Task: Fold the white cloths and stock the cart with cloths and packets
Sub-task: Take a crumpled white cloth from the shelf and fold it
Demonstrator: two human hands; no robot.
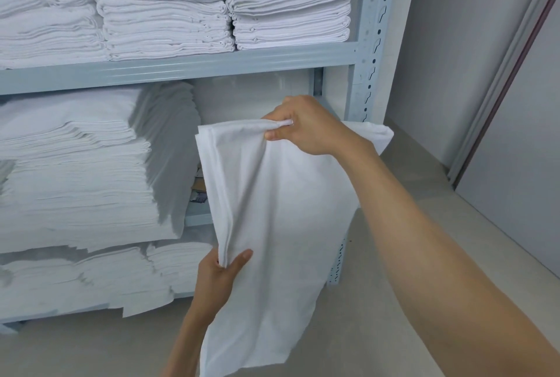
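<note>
A white cloth (281, 225) hangs in front of me, doubled over along its top edge. My right hand (303, 126) pinches that top edge at chest height, arm stretched out from the lower right. Lower down, my left hand (221, 273) grips a gathered fold of the cloth's left side between thumb and fingers. The cloth's bottom end drops toward the floor. No cart or packets are in view.
A grey metal shelf rack (188, 64) stands straight ahead. Stacks of folded white cloths (163, 12) fill its top shelf, and more piles (75, 164) sit on the lower shelves. A grey wall and door frame (497, 79) lie to the right, over a pale floor (424, 182).
</note>
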